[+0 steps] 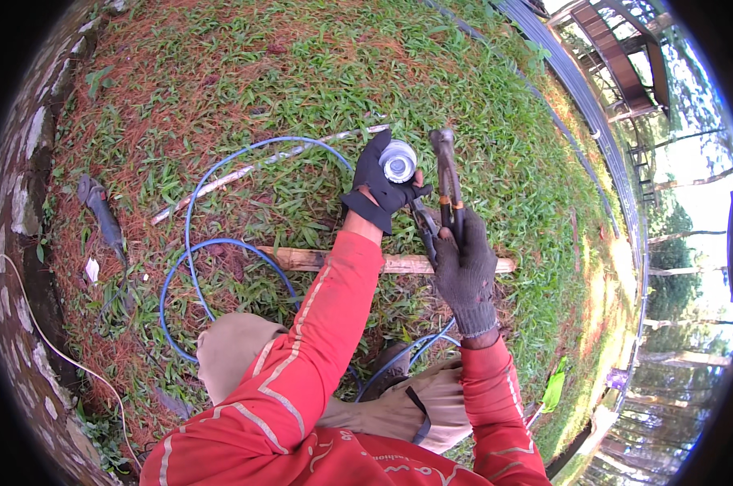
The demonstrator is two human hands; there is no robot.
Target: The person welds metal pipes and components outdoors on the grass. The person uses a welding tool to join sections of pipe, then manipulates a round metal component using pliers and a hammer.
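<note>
My left hand (380, 182), in a black glove with a bare fingertip showing, is closed around a short round grey-white piece (398, 164). Its ringed end, with a hollow in the middle, faces up. My right hand (467, 271), in a dark knitted glove, grips a rusty long-handled tool like pincers (447, 166), its head pointing away from me. A second dark metal tool part (424, 227) slants between the two hands; whether it belongs to the same tool I cannot tell. The tool head is apart from the round piece.
A wooden pole (399, 264) lies across the grass beneath my hands, near a thin pale rod (237, 176). Blue hose (190, 219) loops around my knees. A grey corded power tool (103, 219) lies left, by a stone edge (38, 170). Long dark pipes (573, 89) run along the right.
</note>
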